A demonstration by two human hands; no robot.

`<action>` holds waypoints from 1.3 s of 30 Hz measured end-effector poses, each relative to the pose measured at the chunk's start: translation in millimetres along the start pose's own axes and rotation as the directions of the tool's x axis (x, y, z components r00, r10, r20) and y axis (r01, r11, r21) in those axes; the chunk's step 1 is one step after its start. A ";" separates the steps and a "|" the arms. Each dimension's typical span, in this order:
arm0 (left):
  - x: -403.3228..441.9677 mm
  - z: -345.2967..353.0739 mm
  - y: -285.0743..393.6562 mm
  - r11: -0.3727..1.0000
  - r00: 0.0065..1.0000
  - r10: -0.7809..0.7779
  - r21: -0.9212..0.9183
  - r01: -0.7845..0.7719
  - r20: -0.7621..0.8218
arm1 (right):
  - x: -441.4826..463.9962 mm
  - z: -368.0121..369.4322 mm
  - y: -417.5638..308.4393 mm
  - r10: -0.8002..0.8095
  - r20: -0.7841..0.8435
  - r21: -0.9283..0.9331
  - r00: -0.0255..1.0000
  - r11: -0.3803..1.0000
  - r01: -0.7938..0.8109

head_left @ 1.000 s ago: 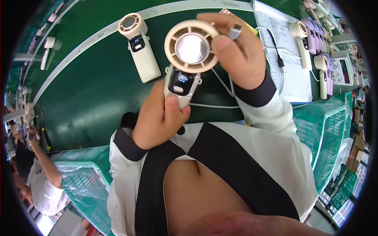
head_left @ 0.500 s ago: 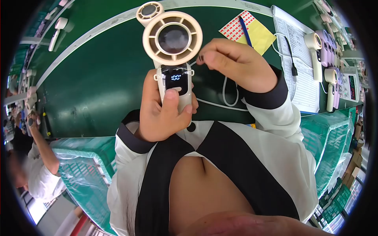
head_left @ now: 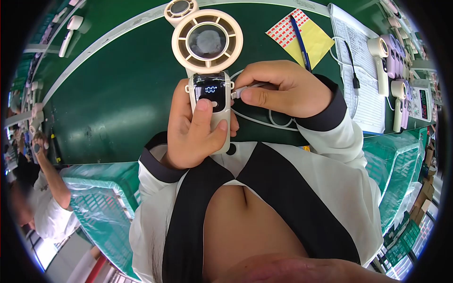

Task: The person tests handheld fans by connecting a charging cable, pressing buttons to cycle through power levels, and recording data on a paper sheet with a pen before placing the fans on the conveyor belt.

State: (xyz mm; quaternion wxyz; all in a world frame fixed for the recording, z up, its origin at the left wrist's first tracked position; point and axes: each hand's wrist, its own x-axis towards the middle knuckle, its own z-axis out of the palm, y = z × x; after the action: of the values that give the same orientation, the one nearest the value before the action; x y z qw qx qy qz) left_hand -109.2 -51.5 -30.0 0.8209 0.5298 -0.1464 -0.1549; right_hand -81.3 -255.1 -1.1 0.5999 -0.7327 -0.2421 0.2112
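A cream handheld fan [head_left: 207, 41] stands out above the green bench, its round head away from me. On its dark display [head_left: 210, 89] glows "100". My left hand [head_left: 191, 129] is wrapped around the handle, the thumb by the button under the display. At the handle's right side, my right hand [head_left: 288, 89] pinches the plug [head_left: 237, 94] of a white cable [head_left: 264, 121]. The plug's tip is against or very near the fan's side; I cannot tell whether it is inserted. Behind the fan head lies another cream fan [head_left: 180, 8], partly hidden.
A yellow pad with red-marked stickers [head_left: 314, 40] bears a blue pen [head_left: 300, 42]. Written sheets [head_left: 363, 89] lie at right under a black-ended cable [head_left: 356, 81], beside several fans [head_left: 381, 70] and a meter [head_left: 420, 101]. Green crates flank me; a co-worker [head_left: 52, 203] is at left.
My right hand has come down slightly and now holds the white plug at the fan's side. The fan has shifted slightly upward in view, still in my left hand.
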 end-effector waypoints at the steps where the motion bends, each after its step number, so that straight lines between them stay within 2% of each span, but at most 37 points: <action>1: 0.0 -0.8 0.5 1.000 1.000 0.004 0.005 -0.004 0.011 | 0.1 0.0 -1.2 0.007 0.002 -0.005 1.000 1.000 -0.007; 8: -0.7 -2.5 1.4 1.000 0.999 0.015 0.001 -0.015 0.033 | 2.2 0.1 -8.6 0.047 0.019 -0.042 0.999 0.998 -0.046; 13: 0.7 -1.1 2.9 1.000 1.000 -0.008 0.001 0.008 0.007 | 2.3 3.8 -4.1 0.062 -0.032 -0.016 0.998 0.998 -0.063; 18: 2.4 3.3 1.8 0.999 0.998 0.037 0.026 -0.036 -0.045 | 2.8 8.0 -5.4 0.076 -0.060 0.005 0.995 0.997 -0.076; 22: 4.2 4.5 0.5 0.995 0.999 -0.024 0.100 0.027 -0.035 | 1.6 15.7 -11.1 0.087 -0.148 -0.151 0.985 0.983 -0.109; 28: 4.3 9.8 3.3 0.986 0.997 -0.047 0.159 0.056 -0.061 | 0.5 15.1 -8.5 0.030 -0.157 -0.166 0.987 0.985 -0.056; 33: 5.2 8.8 6.1 0.985 0.995 -0.079 0.148 0.087 -0.063 | 1.5 15.8 -5.2 0.048 -0.116 -0.117 0.992 0.991 -0.061; 38: 6.0 1.2 4.8 0.980 0.991 -0.132 0.146 0.132 -0.014 | 1.0 16.2 -7.7 0.168 -0.085 -0.007 0.982 0.986 -0.169; 39: 5.8 -1.8 2.8 0.990 0.992 -0.122 0.071 0.121 0.014 | 1.2 15.8 -5.5 0.138 -0.063 0.092 0.988 0.987 -0.132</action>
State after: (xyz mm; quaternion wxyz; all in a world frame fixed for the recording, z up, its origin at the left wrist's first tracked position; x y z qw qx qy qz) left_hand -102.9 -51.3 -27.7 0.7893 0.5649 -0.1269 -0.2043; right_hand -90.3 -241.2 1.3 0.6237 -0.7274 -0.1617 0.2360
